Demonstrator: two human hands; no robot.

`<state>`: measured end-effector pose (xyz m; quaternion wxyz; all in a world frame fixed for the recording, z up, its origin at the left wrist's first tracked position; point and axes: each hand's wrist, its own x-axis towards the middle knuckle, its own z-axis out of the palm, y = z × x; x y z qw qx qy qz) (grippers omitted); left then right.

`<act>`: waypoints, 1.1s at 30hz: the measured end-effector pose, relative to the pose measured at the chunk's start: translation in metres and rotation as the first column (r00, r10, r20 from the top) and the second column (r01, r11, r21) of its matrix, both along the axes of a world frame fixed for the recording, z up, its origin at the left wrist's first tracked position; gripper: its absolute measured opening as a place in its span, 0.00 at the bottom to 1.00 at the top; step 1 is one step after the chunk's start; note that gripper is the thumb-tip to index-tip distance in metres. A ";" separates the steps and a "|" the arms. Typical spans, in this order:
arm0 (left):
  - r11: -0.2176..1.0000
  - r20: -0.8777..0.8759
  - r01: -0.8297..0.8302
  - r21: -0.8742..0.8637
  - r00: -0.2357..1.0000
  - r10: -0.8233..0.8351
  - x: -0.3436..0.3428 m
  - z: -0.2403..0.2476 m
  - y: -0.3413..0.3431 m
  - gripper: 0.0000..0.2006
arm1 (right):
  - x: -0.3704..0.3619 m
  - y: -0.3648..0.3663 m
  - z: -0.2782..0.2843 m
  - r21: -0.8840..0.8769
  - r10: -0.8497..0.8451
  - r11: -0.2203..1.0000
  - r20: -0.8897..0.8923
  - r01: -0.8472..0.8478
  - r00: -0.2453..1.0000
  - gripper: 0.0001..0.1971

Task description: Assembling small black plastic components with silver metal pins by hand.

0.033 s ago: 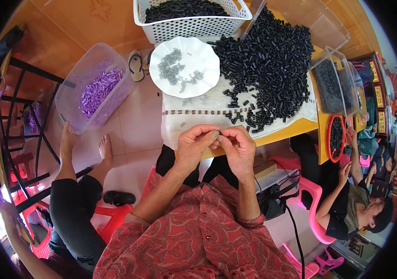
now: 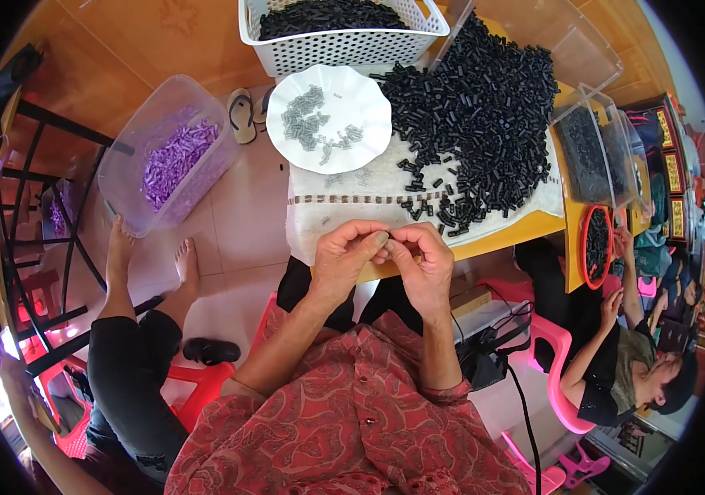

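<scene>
My left hand [image 2: 346, 257] and my right hand [image 2: 424, 266] meet over the near edge of the cloth. Their thumbs and forefingers pinch together on a small dark piece [image 2: 388, 236], mostly hidden by the fingertips. Just beyond lies a white cloth [image 2: 352, 216] with a brown striped band. On it stands a white scalloped plate [image 2: 373, 136] with small grey, see-through pieces [image 2: 305, 120], too small to tell apart. A large heap of short black cylindrical pieces [image 2: 484, 115] spreads to the right of the plate, some scattered near my right hand.
A white perforated basket [image 2: 328, 58] of black pieces is at the back. Clear bins [image 2: 588, 153] stand right, near a red-rimmed tray [image 2: 596, 247] and a co-worker's hand [image 2: 612, 305]. At left, a clear tub [image 2: 204, 177] holds purple pieces beside another person's legs [image 2: 134, 355].
</scene>
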<state>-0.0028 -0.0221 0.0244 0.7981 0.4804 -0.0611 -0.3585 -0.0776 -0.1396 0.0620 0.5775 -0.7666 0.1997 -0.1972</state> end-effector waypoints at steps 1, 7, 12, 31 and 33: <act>1.000 -0.013 -0.006 -0.007 1.000 0.006 0.001 -0.001 0.001 0.09 | 0.002 0.001 0.002 -0.013 0.009 1.000 -0.001 -0.009 1.000 0.04; 0.984 -0.242 -0.069 -0.163 0.970 0.028 0.009 -0.006 0.007 0.08 | 0.009 0.004 0.004 -0.023 0.031 0.999 0.013 -0.031 0.999 0.05; 0.974 -0.287 -0.077 -0.215 0.958 0.012 0.014 -0.003 0.010 0.09 | 0.009 0.001 -0.003 0.006 -0.004 1.000 0.010 0.004 1.000 0.05; 0.950 -0.284 -0.177 -0.257 0.954 0.101 0.022 -0.008 0.017 0.11 | 0.057 0.000 -0.024 -0.597 -0.120 0.797 -0.018 0.085 0.993 0.04; 0.944 -0.297 -0.171 -0.280 0.951 0.084 0.023 -0.009 0.017 0.11 | 0.048 0.001 -0.024 -0.617 -0.128 0.779 0.016 0.111 0.992 0.04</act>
